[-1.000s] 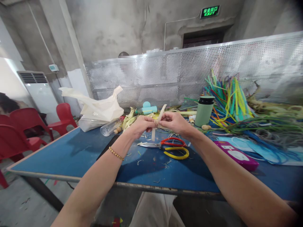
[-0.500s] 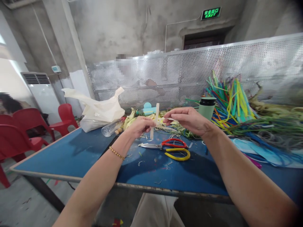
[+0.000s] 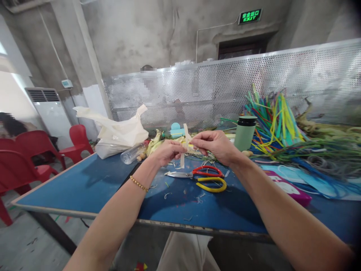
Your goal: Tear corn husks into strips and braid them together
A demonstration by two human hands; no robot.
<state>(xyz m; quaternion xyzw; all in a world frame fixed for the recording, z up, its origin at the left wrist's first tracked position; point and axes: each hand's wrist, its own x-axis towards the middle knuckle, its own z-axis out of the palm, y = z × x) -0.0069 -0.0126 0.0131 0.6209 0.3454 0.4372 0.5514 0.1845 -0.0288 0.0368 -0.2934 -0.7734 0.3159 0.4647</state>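
Note:
Between my hands a pale flat strip (image 3: 186, 134) stands upright, its lower end hanging below my fingers. My left hand (image 3: 170, 150) pinches it near the middle, thumb and fingers together. Close on the right, my right hand (image 3: 211, 145) is closed too, its fingertips pinching at the strip's upper part. Exactly how the strip pieces cross there is hidden by the fingers. On the table just below lie scissors (image 3: 203, 176) with one red and one yellow handle, blades pointing left. Pale scraps and husk-like leaves (image 3: 156, 142) lie around and behind my hands.
A blue table (image 3: 113, 195) carries a white plastic bag (image 3: 121, 131), a clear bottle (image 3: 134, 153), a green canister (image 3: 244, 133), a purple packet (image 3: 290, 188), blue masks (image 3: 316, 180) and a heap of coloured strips (image 3: 282, 120). Behind stands a perforated metal screen (image 3: 231, 86); red chairs (image 3: 36, 146) are at left.
My right hand has moved left and its fingers have closed near the strip by my left hand. The strip's top now bends. More of the purple packet shows.

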